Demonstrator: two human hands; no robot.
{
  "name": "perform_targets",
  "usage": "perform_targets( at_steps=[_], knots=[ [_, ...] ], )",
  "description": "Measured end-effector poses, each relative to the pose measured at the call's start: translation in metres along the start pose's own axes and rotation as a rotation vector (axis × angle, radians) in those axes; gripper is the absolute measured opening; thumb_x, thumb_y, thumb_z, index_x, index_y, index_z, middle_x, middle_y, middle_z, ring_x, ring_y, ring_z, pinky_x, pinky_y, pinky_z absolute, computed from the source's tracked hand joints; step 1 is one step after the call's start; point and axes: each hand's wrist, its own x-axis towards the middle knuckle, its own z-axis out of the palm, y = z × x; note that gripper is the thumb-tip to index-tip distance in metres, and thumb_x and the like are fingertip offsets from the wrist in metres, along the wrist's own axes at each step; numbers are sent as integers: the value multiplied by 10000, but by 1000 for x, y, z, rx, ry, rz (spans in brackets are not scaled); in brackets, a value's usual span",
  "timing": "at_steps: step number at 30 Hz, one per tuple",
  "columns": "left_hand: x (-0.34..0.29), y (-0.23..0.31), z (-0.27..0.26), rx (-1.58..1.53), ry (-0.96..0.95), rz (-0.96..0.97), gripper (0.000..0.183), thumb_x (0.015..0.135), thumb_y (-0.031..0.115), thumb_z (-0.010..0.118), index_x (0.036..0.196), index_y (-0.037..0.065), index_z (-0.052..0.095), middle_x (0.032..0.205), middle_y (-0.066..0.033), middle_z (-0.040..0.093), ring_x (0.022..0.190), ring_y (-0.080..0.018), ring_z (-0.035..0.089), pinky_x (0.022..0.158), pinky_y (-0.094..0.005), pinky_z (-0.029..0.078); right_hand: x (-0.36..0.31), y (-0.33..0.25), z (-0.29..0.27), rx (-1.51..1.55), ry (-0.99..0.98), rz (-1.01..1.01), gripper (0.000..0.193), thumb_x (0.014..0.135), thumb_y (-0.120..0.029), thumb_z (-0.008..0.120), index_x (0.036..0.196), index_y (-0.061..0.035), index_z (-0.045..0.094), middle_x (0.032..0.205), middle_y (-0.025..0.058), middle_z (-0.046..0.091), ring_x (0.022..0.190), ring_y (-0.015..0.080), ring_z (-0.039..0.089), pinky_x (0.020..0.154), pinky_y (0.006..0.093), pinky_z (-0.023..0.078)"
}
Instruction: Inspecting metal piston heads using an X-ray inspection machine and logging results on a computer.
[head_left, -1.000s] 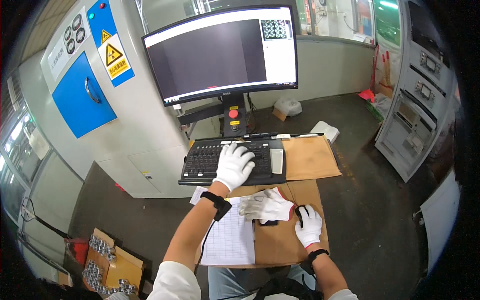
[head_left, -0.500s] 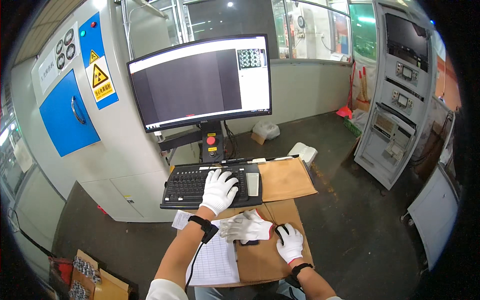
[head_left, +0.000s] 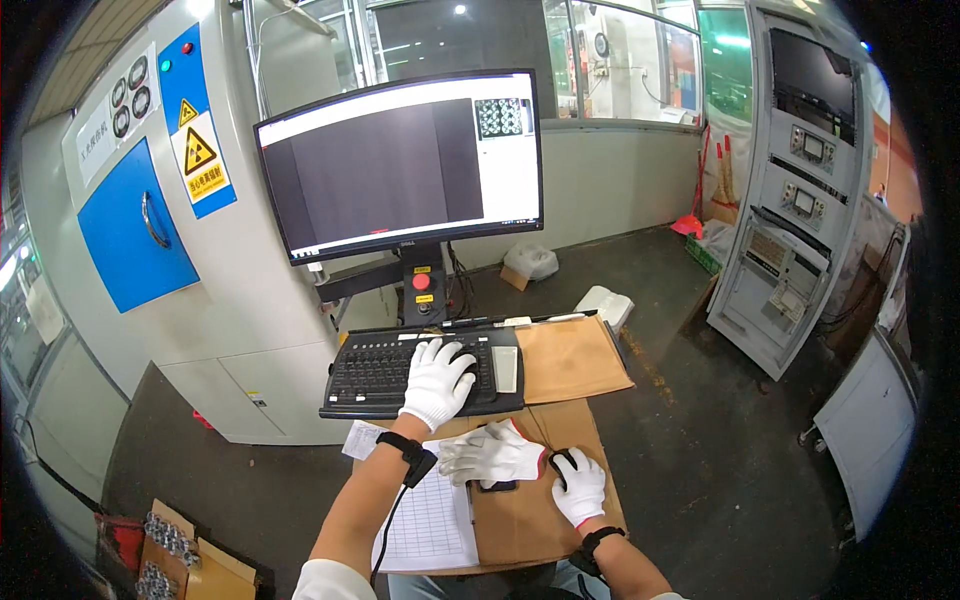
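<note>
View higher now — left hand (head_left: 437, 382) palm-down

Keyboard (head_left: 372, 376): black, with rows of dark keys, a few bearing white patches. It lies face up just below the centre of the frame, its long side running across the picture and rising slightly toward the right. The white-gloved left hand (head_left: 438, 383) covers part of its right half, fingers spread; whether any key is depressed cannot be determined.

Mouse (head_left: 564, 460): black, compact, located right of centre in the lower half of the frame. The white-gloved right hand (head_left: 581, 488) rests over it, leaving only a portion visible.
</note>
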Motion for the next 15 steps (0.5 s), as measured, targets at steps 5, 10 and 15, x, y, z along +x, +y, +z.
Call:
perform_targets(
  at_steps=[5,10,15],
  knots=[
    [0,0,-1,-3,14,2,308,901,319,656,1162,169,717,1305,-119,633,1305,-414,503,1162,-569,314,1,0,-2,9,-10,-2,467,758,-177,713,1221,-219,672,1298,133,602,1040,387,613,892,526,501],
    [0,0,0,6,14,9,300,898,310,661,1157,170,718,1295,-117,635,1294,-402,509,1158,-564,321,0,0,0,11,-16,2,464,761,-177,712,1222,-218,675,1304,134,604,1041,388,613,895,525,501],
    [0,1,-1,-4,31,11,299,895,301,666,1157,167,717,1291,-114,636,1296,-400,513,1161,-558,322,-3,1,1,-4,-25,1,459,769,-188,711,1225,-227,682,1317,130,605,1052,389,613,906,519,499]
  ],
)
